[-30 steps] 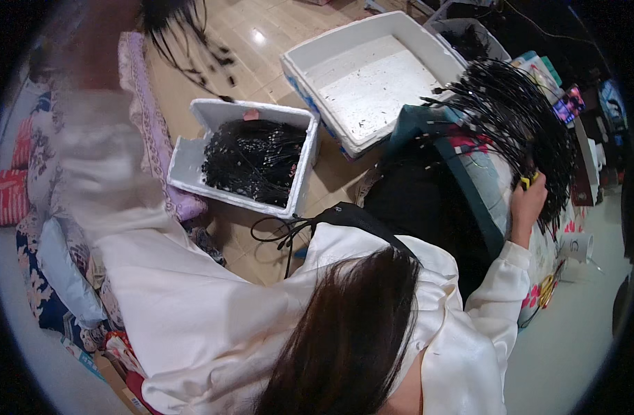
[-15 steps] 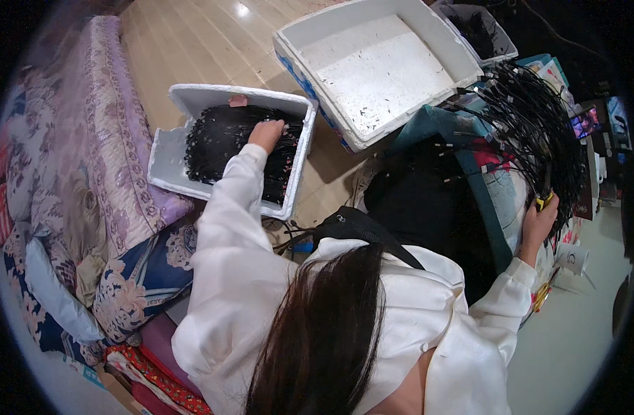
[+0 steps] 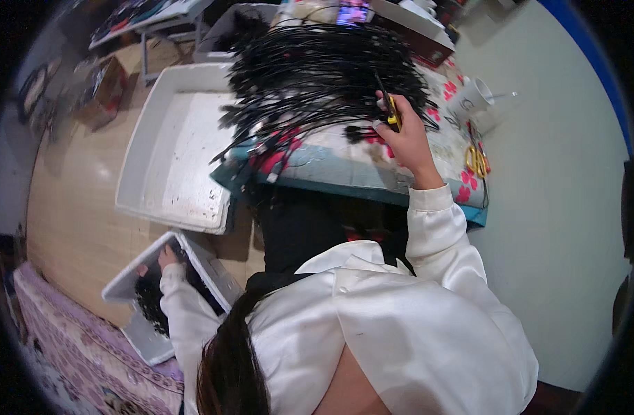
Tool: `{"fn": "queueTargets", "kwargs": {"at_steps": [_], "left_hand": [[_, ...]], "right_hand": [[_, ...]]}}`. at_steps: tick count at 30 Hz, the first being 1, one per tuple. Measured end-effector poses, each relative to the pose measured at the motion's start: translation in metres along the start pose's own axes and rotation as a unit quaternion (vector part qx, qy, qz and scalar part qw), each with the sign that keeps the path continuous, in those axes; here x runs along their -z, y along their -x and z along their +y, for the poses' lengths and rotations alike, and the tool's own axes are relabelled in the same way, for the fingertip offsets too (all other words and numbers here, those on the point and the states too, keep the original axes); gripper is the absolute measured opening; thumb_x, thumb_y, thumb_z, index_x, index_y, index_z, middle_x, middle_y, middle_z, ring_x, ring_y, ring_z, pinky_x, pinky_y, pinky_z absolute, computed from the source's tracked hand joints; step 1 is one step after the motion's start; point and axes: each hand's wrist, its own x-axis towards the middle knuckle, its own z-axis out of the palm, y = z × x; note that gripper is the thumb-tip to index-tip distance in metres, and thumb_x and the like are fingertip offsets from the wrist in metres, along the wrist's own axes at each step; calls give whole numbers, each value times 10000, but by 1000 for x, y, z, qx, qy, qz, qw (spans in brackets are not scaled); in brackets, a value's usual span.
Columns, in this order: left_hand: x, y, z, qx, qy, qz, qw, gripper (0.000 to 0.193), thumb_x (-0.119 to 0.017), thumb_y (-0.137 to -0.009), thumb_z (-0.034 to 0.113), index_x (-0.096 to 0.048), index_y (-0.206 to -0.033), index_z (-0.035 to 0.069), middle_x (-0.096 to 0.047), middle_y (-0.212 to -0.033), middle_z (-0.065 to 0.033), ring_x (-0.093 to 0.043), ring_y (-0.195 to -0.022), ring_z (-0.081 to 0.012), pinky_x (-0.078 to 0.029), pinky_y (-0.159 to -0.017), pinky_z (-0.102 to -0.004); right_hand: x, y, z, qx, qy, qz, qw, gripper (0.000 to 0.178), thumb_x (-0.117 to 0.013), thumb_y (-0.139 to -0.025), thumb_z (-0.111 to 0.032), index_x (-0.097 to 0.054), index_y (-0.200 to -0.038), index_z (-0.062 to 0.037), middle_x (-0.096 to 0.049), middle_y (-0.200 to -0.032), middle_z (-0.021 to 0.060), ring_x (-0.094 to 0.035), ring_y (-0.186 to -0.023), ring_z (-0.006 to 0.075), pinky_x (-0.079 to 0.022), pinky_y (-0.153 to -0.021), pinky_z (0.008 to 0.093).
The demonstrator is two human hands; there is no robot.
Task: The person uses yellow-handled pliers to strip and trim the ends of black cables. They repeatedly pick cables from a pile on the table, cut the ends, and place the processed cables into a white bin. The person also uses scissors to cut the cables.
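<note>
My left hand [image 3: 168, 256] is inside a white foam box [image 3: 209, 266] at the lower left, over a heap of black cables [image 3: 151, 297]. Its fingers look curled together, but whatever they hold is too small to make out. My right hand [image 3: 410, 142] is closed around a tool with yellow-and-black handles [image 3: 394, 119], whose exact kind is unclear. That hand is above the table, against a large spread of black cables [image 3: 317, 69] with connector ends toward the front left edge.
A large white foam tray [image 3: 175, 155] lies on the floor left of the table. On the flowered tablecloth [image 3: 372, 162] stand a white mug [image 3: 472, 95] and yellow-handled scissors [image 3: 476, 160]. A lit phone screen [image 3: 353, 12] is behind the cables. Purple patterned bedding [image 3: 75, 328] lies lower left.
The view has swung to the right, so the table now sits at the centre and the foam box at the lower left. My left hand stays in the box; my right keeps the tool.
</note>
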Motion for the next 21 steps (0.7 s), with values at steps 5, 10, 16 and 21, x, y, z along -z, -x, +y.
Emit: {"fn": "queueTargets", "kwargs": {"at_steps": [5,10,16,21], "left_hand": [[202,118,143,-263,367,171,876,351,-568,-918,14,-607,-1267,35,-684,-1106,-166,-679,-979,-281,-532,-849,-378],[298,217,377,-574,301,139,749,350,-631,-829,-71,-647,-1168,16,-645,-1086,-178,-627,-1015,-357,-505,-894,-391],[290,191,548,-610,116,251,742,215,-630,-812,88,-641,-1023,50,-589,-983,-106,-552,-945,-306,-461,-799,-399],[275,179,557,-621,123,296,715,155,-594,-801,77,-637,-946,47,-599,-997,-78,-560,-971,-285,-466,-810,-387]], "right_hand": [[68,32,11,-74,-273,23,959,372,-629,-859,-44,-555,-1219,16,-667,-1103,104,-641,-976,178,-505,-906,309],[104,91,33,-285,-466,71,834,366,-578,-897,-67,-550,-1244,45,-669,-1038,158,-662,-937,236,-530,-891,355],[105,163,34,-287,-561,28,776,359,-585,-897,-55,-540,-1242,33,-630,-1068,117,-637,-980,228,-509,-903,357],[112,167,37,-319,-527,38,787,342,-615,-898,-38,-552,-1230,12,-643,-1041,103,-634,-982,196,-510,-903,332]]}}
